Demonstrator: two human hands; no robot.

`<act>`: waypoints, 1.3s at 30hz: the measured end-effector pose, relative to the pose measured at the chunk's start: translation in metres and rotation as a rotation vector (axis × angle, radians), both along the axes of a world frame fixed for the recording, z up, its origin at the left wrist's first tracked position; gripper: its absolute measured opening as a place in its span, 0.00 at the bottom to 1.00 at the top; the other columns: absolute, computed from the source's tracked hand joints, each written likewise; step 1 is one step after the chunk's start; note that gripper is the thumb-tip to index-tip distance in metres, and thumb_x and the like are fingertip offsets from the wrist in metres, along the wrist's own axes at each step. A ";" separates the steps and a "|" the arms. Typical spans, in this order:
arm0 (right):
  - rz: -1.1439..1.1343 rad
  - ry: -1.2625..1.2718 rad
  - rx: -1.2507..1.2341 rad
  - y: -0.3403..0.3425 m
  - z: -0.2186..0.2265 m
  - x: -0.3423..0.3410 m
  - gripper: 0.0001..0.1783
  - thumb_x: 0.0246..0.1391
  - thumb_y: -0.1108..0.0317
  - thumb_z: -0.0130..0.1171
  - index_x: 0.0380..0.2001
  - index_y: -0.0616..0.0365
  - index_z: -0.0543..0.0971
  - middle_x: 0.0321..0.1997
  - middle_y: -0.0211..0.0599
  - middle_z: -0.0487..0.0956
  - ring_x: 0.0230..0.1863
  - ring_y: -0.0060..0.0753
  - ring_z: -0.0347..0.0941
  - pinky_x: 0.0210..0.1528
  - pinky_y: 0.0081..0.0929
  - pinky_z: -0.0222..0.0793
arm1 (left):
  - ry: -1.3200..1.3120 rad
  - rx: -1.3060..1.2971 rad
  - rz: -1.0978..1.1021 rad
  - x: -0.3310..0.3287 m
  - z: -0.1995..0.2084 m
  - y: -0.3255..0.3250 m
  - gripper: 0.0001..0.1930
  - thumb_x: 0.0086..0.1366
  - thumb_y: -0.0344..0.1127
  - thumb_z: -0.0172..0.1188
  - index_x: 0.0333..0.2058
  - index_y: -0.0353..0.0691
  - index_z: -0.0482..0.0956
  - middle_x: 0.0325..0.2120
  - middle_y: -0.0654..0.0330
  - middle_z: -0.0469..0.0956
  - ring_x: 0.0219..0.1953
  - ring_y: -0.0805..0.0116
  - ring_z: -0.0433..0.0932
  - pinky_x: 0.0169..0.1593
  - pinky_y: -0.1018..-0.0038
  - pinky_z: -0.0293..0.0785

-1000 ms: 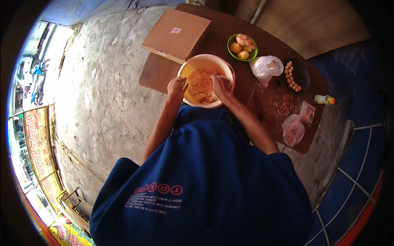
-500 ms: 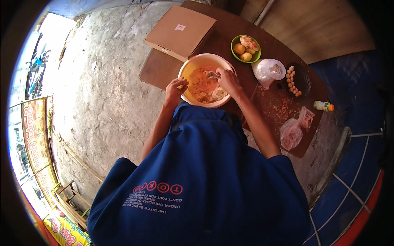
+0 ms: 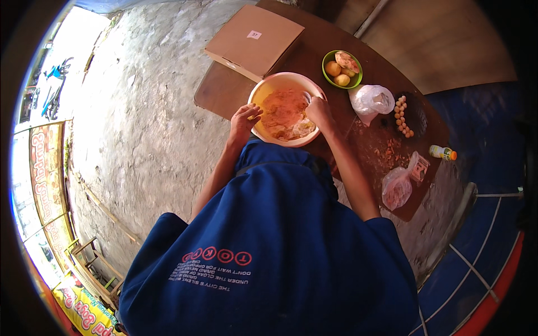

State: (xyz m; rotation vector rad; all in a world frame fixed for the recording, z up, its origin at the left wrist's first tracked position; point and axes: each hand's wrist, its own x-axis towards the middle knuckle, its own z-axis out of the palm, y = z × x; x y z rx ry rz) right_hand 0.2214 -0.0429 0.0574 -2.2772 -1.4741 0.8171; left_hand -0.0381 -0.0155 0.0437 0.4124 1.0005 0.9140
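A wide pale bowl (image 3: 263,85) stands at the table's near edge, right in front of me. Inside lies a crumbly orange mixture (image 3: 283,109), with a paler floury patch (image 3: 302,129) at its near right. My left hand (image 3: 244,120) grips the bowl's left rim, fingers bent over the edge. Over the right side of the bowl, my right hand (image 3: 319,113) is closed around a metal spoon (image 3: 307,97). Only a small shiny part of the spoon shows; the hand covers the rest.
A closed cardboard box (image 3: 255,39) sits beyond the bowl on the brown table (image 3: 342,151). To the right are a green bowl (image 3: 358,78) of yellowish produce, a white plastic bag (image 3: 371,102), a row of small round items (image 3: 400,116), a bottle (image 3: 443,152) and a clear bag (image 3: 397,187).
My right hand has shifted slightly right, bringing the spoon toward the bowl's right wall. My left hand stays at the left rim. The whole view has shifted a little.
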 end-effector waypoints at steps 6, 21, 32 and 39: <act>0.122 -0.089 0.113 0.016 -0.022 -0.031 0.09 0.51 0.76 0.53 0.29 0.69 0.81 0.35 0.64 0.81 0.41 0.62 0.80 0.43 0.49 0.77 | 0.001 0.017 -0.026 -0.002 -0.003 -0.002 0.12 0.62 0.27 0.64 0.45 0.38 0.76 0.37 0.62 0.79 0.43 0.65 0.81 0.48 0.72 0.77; 0.337 -0.128 0.083 0.015 -0.012 -0.004 0.12 0.56 0.73 0.50 0.38 0.66 0.80 0.39 0.58 0.81 0.42 0.57 0.80 0.45 0.48 0.76 | -0.071 0.024 0.031 -0.004 -0.009 -0.002 0.10 0.61 0.25 0.65 0.41 0.34 0.77 0.37 0.57 0.79 0.42 0.61 0.82 0.49 0.69 0.80; 0.336 0.228 0.165 0.031 -0.028 -0.042 0.09 0.53 0.69 0.59 0.33 0.62 0.84 0.35 0.50 0.84 0.40 0.43 0.83 0.44 0.35 0.76 | -0.181 -0.052 0.049 -0.011 -0.017 0.000 0.16 0.64 0.29 0.63 0.50 0.37 0.73 0.44 0.55 0.79 0.48 0.62 0.80 0.53 0.70 0.80; 0.623 0.076 0.044 0.008 -0.048 -0.089 0.12 0.46 0.67 0.61 0.31 0.66 0.81 0.35 0.63 0.80 0.41 0.61 0.80 0.45 0.50 0.75 | -0.213 -0.071 0.079 -0.011 -0.018 0.001 0.16 0.63 0.29 0.64 0.49 0.36 0.73 0.46 0.52 0.78 0.52 0.57 0.79 0.56 0.68 0.79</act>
